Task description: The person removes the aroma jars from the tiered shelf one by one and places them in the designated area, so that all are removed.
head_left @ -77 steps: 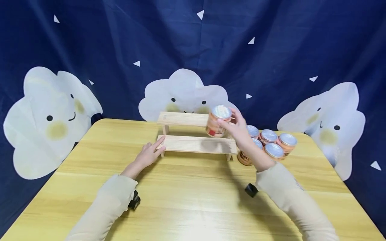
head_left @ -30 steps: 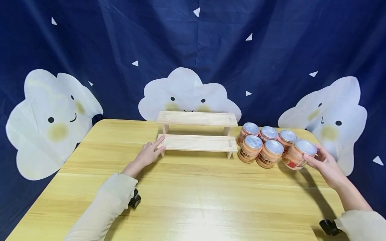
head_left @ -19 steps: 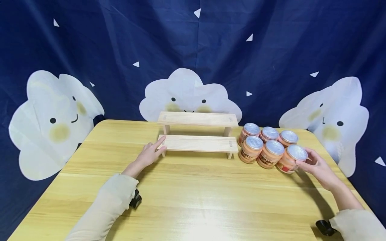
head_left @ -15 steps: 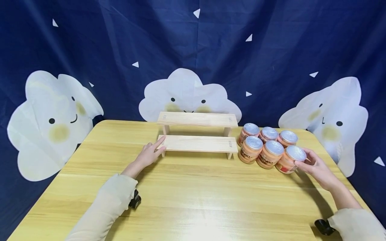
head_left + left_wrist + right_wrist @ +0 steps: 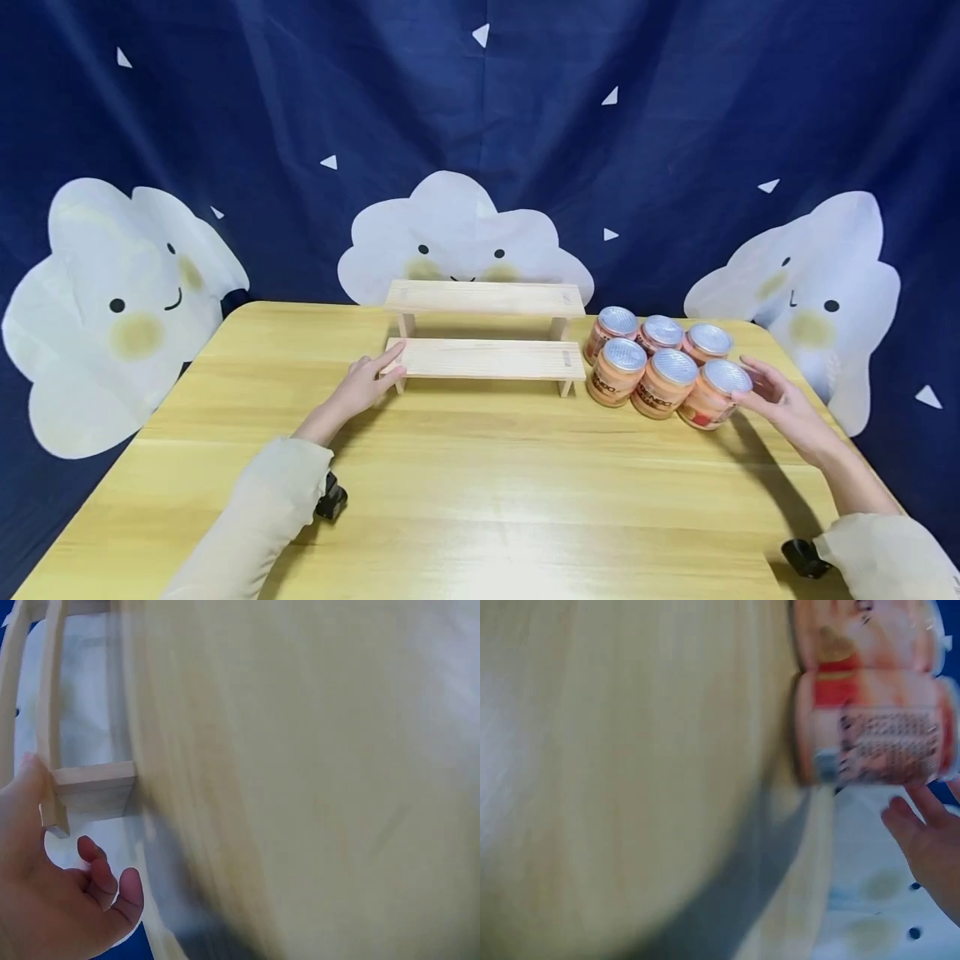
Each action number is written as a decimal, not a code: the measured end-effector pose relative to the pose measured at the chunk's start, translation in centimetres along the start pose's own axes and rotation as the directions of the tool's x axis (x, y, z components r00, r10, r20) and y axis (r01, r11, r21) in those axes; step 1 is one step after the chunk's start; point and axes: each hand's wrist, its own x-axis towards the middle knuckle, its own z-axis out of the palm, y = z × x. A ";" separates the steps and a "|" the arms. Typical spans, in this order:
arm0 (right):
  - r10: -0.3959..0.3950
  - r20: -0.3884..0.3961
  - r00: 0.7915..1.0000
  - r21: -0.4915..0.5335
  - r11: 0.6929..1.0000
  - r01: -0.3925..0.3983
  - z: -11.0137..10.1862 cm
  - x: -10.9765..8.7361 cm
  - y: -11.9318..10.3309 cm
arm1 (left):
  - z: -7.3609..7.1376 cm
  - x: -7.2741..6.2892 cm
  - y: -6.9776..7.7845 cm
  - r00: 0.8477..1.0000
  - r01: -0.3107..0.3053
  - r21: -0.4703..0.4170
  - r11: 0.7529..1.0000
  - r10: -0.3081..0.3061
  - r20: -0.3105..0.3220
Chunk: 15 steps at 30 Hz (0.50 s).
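My left hand (image 5: 360, 386) rests its straight index finger and thumb on the left end of the lower board of a two-step wooden rack (image 5: 483, 358). In the left wrist view the other fingers curl loosely past the board's end (image 5: 54, 814). On the right, my right hand (image 5: 787, 412) is beside the nearest right can (image 5: 708, 400), thumb tip right at its side and fingers spread away from it. That can is peach-coloured with a silver ribbed lid; its printed back label (image 5: 877, 742) shows in the right wrist view. It stands upright against the middle front can (image 5: 662, 393).
Several matching cans stand in two rows to the right of the rack, including the left front can (image 5: 615, 383) and back right can (image 5: 707, 342). The wooden table (image 5: 480, 483) ends before a dark blue curtain (image 5: 420, 100) with cloud prints.
My right hand carried the can from over the rack to the right end of the front row, set it down and loosened its fingers. The left hand stayed at the rack.
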 end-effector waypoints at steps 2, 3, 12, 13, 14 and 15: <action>-0.045 -0.046 0.998 -0.056 0.998 0.042 0.5 0.4 -1.0 | -0.2 -0.2 -0.3 1.000 -0.006 -0.024 1.000 0.006 0.000; -0.067 -0.064 0.996 -0.080 0.995 0.062 0.8 0.6 -1.5 | -0.3 -0.2 -0.5 1.000 -0.009 -0.030 1.000 0.009 0.001; -0.169 -0.079 0.982 -0.310 0.941 0.137 4.6 3.2 -7.0 | -1.9 -1.0 -0.5 0.998 0.048 0.001 0.999 -0.048 -0.031; -0.199 -0.068 0.978 -0.342 0.925 0.164 5.0 3.5 -7.3 | -2.1 -1.2 -0.4 0.998 0.058 0.011 0.998 -0.058 -0.041; -0.224 -0.056 0.973 -0.374 0.908 0.187 5.5 3.8 -7.5 | -2.3 -1.4 -0.3 0.997 0.064 0.023 0.998 -0.063 -0.046; -0.237 -0.041 0.971 -0.400 0.894 0.202 5.9 4.0 -7.8 | -2.5 -1.6 -0.1 0.997 0.065 0.051 0.997 -0.063 -0.053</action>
